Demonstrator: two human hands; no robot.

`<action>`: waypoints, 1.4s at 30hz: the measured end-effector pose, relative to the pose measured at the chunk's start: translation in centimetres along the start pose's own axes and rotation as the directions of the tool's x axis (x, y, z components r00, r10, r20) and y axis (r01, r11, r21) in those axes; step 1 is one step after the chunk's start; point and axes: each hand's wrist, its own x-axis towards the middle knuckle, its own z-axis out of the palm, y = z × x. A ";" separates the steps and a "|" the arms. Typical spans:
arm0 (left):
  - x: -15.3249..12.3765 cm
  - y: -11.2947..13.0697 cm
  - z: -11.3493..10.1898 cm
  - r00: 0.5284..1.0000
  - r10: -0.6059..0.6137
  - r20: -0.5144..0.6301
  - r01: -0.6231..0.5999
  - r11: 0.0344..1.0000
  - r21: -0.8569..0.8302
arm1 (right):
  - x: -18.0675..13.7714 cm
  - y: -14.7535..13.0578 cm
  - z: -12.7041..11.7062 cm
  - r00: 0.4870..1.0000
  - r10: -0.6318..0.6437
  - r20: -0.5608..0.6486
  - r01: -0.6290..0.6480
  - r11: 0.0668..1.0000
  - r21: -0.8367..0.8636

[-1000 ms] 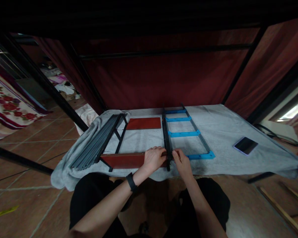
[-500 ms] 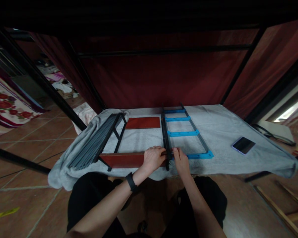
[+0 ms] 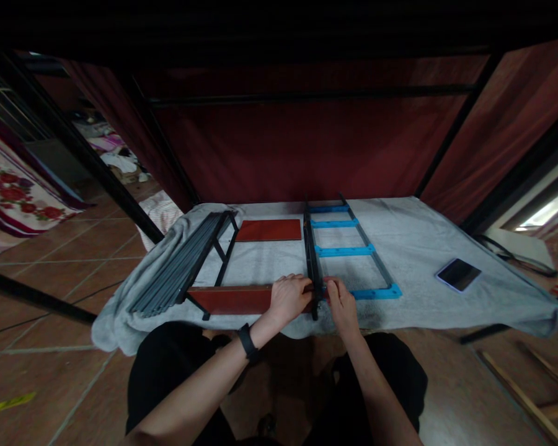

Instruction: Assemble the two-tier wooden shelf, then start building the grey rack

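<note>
Where the near red board (image 3: pixel 230 300) meets the black frame rail (image 3: pixel 312 263), at the 6 o'clock edge of the grey cloth (image 3: pixel 423 241), both hands sit at the joint. Left hand (image 3: pixel 288 299): fingers curled over the board's end, gripping it. Right hand (image 3: pixel 341 305): fingertips pinched on the rail from 3 o'clock. Judged step: seating board end against rail. Any next move calls for holding that end square and steady. Phone (image 3: pixel 458 274) lies well apart, 3 o'clock.
</note>
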 end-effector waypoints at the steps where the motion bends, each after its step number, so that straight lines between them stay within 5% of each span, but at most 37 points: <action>1: 0.0 0.0 0.0 1.000 0.001 -0.005 -0.001 1.000 0.000 | -0.1 0.1 -0.1 1.000 0.001 0.015 -0.002 0.998 0.069; 4: -0.1 0.0 0.1 1.000 0.016 -0.012 -0.016 1.000 -0.001 | 0.0 0.5 -0.2 0.996 -0.016 0.083 0.000 0.982 0.191; 10: 0.0 -0.2 0.4 1.000 0.017 -0.023 -0.017 1.000 0.017 | 0.3 0.3 0.1 0.999 0.039 0.036 -0.035 0.996 -0.087; 16: 0.0 -0.3 0.5 0.999 0.026 -0.029 -0.025 0.999 0.029 | 0.3 0.4 -0.3 0.991 -0.009 0.130 -0.021 0.973 0.228; 23: 0.0 -0.1 0.4 1.000 0.012 -0.027 -0.011 0.999 0.044 | 0.6 0.5 0.1 0.997 0.067 0.047 -0.067 0.998 0.014; 28: -0.1 -0.1 0.5 1.000 0.016 -0.027 -0.015 0.999 0.048 | 0.6 0.5 -0.4 0.993 -0.005 0.120 -0.025 0.968 0.250; 34: 0.0 0.0 0.6 0.999 0.017 -0.038 -0.014 0.998 0.061 | 0.5 0.6 0.1 0.997 -0.007 0.083 0.011 0.999 -0.051; 40: 0.0 0.0 0.3 1.000 0.016 -0.022 -0.015 0.998 0.060 | 0.5 1.0 0.0 0.994 -0.010 0.109 -0.007 0.988 0.157; 42: 0.0 0.0 0.3 1.000 0.013 -0.019 -0.012 0.998 0.059 | 0.6 0.8 0.1 0.993 -0.040 0.112 0.028 0.994 0.110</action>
